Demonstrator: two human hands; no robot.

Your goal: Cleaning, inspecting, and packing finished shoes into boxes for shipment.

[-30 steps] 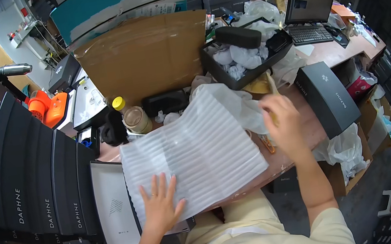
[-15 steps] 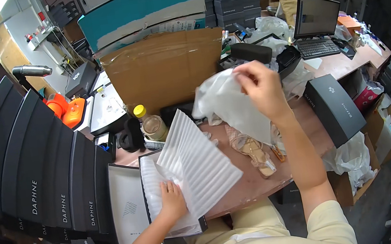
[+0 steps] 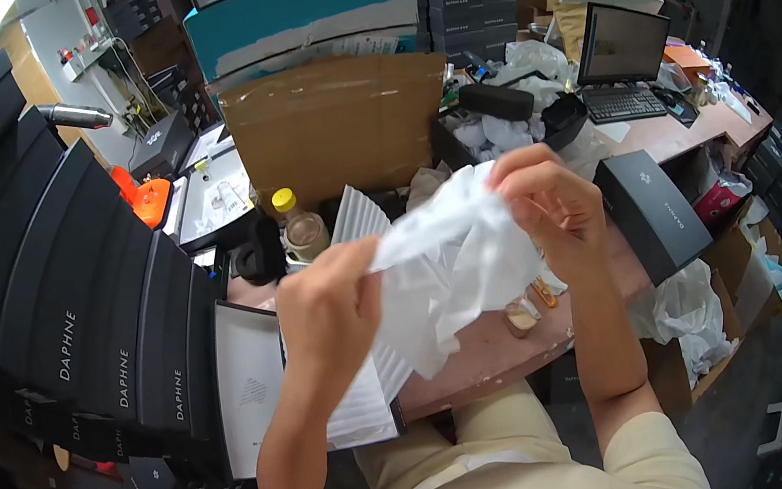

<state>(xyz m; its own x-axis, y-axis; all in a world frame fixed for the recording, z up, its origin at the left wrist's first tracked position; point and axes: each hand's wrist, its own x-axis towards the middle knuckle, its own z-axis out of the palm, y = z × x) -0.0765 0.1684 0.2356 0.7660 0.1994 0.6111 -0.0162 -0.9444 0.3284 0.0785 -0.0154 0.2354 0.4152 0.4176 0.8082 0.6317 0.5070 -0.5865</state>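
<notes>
My left hand [image 3: 329, 304] and my right hand [image 3: 552, 205] are raised over the table, stretching a thin, crumpled white wrapping sheet [image 3: 461, 269] between them. Each hand pinches an edge of it. Below the sheet, one end of a sandal [image 3: 521, 316] shows on the table; the rest is covered. White ribbed foam [image 3: 355, 412] lies in the open shoebox, partly behind my left hand and forearm. Beside it is the pale inside of a box part [image 3: 251, 387]. A small orange object [image 3: 545, 290] lies by the sandal.
Stacked dark shoeboxes [image 3: 92, 340] rise at the left. A yellow-capped bottle [image 3: 302, 227] stands before a cardboard panel [image 3: 339, 131]. A closed dark shoebox [image 3: 655, 215] sits at the table's right edge, above a carton with white plastic [image 3: 689, 311]. A monitor [image 3: 624, 43] stands far right.
My left hand has left the foam in the shoebox and risen to grip the wrapping sheet. The sheet is now spread between both hands and hides most of the sandal.
</notes>
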